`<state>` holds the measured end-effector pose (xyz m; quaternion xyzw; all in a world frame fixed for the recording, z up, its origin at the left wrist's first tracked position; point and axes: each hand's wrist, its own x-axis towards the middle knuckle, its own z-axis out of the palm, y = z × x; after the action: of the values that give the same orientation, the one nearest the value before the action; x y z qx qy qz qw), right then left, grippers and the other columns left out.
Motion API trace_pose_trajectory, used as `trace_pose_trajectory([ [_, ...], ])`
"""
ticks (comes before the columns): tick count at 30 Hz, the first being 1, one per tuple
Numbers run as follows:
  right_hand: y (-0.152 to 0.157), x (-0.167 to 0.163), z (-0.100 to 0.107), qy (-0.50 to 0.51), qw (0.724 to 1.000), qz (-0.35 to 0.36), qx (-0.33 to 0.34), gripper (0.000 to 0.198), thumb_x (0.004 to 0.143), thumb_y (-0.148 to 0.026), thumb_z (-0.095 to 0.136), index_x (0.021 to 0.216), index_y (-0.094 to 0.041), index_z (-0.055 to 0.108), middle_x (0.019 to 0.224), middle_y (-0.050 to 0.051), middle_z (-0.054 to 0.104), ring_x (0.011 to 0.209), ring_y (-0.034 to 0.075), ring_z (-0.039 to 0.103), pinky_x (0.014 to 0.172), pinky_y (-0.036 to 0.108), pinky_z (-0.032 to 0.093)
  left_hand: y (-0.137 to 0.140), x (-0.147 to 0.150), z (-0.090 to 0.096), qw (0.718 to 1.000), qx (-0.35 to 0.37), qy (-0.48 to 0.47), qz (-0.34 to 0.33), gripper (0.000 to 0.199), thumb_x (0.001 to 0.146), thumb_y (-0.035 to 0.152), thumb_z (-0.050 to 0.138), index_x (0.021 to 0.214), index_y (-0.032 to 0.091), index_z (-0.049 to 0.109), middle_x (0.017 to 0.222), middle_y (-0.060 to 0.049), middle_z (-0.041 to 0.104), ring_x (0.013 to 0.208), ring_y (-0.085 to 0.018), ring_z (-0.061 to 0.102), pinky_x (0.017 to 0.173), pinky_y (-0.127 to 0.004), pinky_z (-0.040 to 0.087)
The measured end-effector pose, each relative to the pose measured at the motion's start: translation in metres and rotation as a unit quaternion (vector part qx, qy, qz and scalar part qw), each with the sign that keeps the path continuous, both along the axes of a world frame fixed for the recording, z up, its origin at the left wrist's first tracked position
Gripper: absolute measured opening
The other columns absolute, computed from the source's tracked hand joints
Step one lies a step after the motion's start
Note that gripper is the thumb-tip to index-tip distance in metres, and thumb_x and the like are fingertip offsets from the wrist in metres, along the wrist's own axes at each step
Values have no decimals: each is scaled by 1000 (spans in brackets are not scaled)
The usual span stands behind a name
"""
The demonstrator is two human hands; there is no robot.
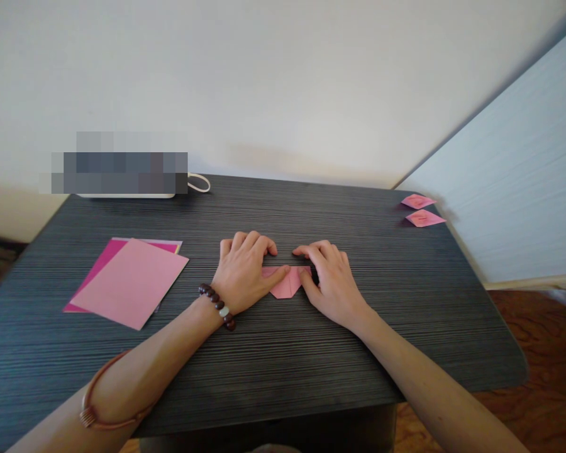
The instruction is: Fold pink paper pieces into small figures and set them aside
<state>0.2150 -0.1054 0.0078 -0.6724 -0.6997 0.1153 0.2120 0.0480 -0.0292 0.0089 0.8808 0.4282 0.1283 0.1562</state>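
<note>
A small folded piece of pink paper (283,290) lies flat on the dark table, its long straight edge away from me and its lower corners slanted. A crease runs down its middle. My left hand (245,267) holds the left part down with the thumb, its other fingers curled on the table beyond the far edge. On the right part rests the thumb of my right hand (332,283), with the index finger bent above the paper. Both hands partly cover the paper's ends.
Square pink sheets (132,283) lie overlapping at the left. Two folded pink paper pieces (418,201) sit near the table's far right corner. A blurred-out object (127,173) with a white loop (200,184) stands at the back left. Wall behind; pale panel (514,170) at right.
</note>
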Motion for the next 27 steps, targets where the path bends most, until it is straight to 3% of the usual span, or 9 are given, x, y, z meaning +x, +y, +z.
trace_pose_trajectory([
  [6, 0, 0, 0, -5, 1000, -6, -4, 30, 83, -17, 45, 112, -21, 51, 105, 8, 53, 96, 23, 48, 81, 38, 36, 1, -2, 0, 1000, 5, 1, -8, 24, 76, 41, 56, 92, 23, 54, 95, -3, 57, 94, -25, 45, 82, -41, 31],
  [13, 1, -2, -1, -10, 1000, -12, 4, 27, 85, -27, 48, 111, -21, 51, 105, 9, 53, 96, 25, 48, 81, 39, 35, -1, 1, 1, 1000, 5, 4, 4, 26, 77, 45, 54, 90, 23, 55, 95, -4, 57, 96, -26, 44, 82, -42, 30],
  [27, 2, 0, 0, -9, 1000, -8, -8, 29, 84, -22, 47, 113, -22, 51, 105, 8, 53, 97, 24, 48, 82, 39, 36, 3, -2, 1, 1000, -11, -1, -5, 21, 75, 37, 56, 91, 23, 56, 94, -2, 57, 94, -25, 46, 80, -40, 31],
])
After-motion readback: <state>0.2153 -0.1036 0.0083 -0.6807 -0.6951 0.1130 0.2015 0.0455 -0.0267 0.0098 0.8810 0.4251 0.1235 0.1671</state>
